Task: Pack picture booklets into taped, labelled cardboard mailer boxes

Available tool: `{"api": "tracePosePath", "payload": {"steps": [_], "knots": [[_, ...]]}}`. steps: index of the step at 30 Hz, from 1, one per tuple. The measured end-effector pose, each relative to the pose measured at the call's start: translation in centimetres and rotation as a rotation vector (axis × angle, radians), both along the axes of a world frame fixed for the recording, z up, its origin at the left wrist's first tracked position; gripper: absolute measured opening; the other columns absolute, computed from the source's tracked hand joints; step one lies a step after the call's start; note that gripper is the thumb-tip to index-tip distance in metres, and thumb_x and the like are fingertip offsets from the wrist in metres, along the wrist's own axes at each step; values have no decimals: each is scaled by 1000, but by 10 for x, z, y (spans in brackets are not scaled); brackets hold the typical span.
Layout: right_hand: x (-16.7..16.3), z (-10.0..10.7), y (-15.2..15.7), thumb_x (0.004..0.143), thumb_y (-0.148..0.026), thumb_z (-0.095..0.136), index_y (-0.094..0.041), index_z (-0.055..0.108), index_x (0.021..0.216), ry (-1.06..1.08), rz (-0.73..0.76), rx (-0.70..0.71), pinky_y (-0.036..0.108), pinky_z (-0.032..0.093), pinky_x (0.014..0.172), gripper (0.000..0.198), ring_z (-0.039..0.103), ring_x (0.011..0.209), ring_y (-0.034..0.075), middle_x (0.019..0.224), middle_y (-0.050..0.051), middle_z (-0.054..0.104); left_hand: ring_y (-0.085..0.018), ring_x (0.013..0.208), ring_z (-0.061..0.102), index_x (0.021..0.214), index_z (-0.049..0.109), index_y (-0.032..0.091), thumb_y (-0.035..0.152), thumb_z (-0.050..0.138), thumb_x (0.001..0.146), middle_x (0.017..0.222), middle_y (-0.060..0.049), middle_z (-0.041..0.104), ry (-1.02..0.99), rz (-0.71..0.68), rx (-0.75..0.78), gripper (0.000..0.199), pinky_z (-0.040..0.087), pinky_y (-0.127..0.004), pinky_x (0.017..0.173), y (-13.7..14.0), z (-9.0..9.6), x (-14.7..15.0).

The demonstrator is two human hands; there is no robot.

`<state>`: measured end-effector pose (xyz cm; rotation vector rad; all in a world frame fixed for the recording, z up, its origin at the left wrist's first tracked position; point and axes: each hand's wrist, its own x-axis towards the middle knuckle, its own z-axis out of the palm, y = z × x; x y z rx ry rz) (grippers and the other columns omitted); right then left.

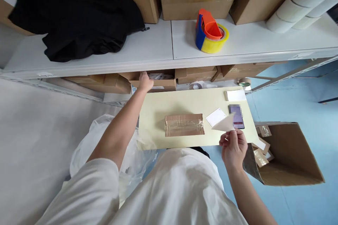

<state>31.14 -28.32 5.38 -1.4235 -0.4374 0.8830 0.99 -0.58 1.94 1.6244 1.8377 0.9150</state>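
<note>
My left hand [145, 82] reaches to an open cardboard box [166, 83] on the lower shelf, at its front edge. Its fingers are mostly hidden, so whether they grip anything does not show. Between the thumb and fingers of my right hand [233, 144] is a white paper label [224, 123], bent up at one side. Under and beside it, a white printed card [215, 116] lies on the pale yellow table [151, 139]. A small brown carton [184, 125] sealed with clear tape lies on the table in front of me.
A phone [239, 121] and a white paper stack [236, 95] lie at the table's right. An open large carton [293, 154] holding small packages stands right of it. A tape dispenser [211, 35] and black garment [84, 21] rest on the upper shelf. A plastic bag [89, 140] is at left.
</note>
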Motion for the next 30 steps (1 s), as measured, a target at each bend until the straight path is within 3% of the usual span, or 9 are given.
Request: {"api": "tracePosePath", "payload": {"steps": [2,6,9,14,17,20,22,26,30], "knots": [[1,-1,5,82,-43,61,-21,52,83,-75,136,34,20,37,40,24,47,43,7,63,-7,51,-29,110,57,92,65,14,16,65,74,100,-13,67,-87,-46,-123,19,39,-46,100,-61,21,24],[3,0,17,88,-39,54,-21,59,85,-520,428,217,25,43,47,19,54,53,13,63,-1,56,-21,75,66,88,70,18,39,67,77,83,-9,70,-494,-390,-318,24,53,-34,69,-189,64,91],[5,5,22,87,-38,54,-22,65,89,-915,661,469,29,47,54,20,59,66,17,73,5,61,-17,73,66,92,66,17,43,70,74,85,-7,70,-777,-276,-382,31,53,-29,64,-244,76,129],[12,13,14,86,-39,56,-24,67,101,-1142,963,682,29,50,60,23,60,79,20,88,9,61,-14,71,64,84,65,17,41,68,75,80,-2,68,-876,-23,-348,26,54,-28,70,-268,66,144],[27,13,6,85,-38,58,-24,66,105,-1147,934,692,35,51,70,25,58,85,22,93,10,60,-14,70,64,82,65,17,41,68,74,78,-2,68,-840,58,-291,25,54,-28,70,-274,60,140],[46,8,6,83,-36,62,-23,62,111,-1041,632,532,41,49,77,31,56,91,24,99,12,58,-16,72,64,82,64,17,41,68,72,80,-2,68,-813,94,-262,26,54,-30,71,-280,59,135],[57,4,11,82,-37,63,-21,57,118,-860,549,358,39,49,74,40,56,87,22,101,11,59,-15,71,63,80,63,17,40,68,72,78,-2,67,-782,74,-269,25,53,-30,70,-283,59,134],[67,-7,18,85,-46,56,-17,61,95,-415,772,109,29,46,61,31,54,65,14,77,3,61,-14,69,61,76,63,16,39,62,75,74,-1,65,-617,14,-321,23,49,-25,67,-294,50,136],[62,-22,-1,78,-53,62,-17,61,73,-328,788,-16,26,41,60,36,50,60,13,66,2,60,-13,62,59,70,64,16,41,59,76,63,0,63,-411,80,-326,26,46,-24,62,-311,25,137]]}}
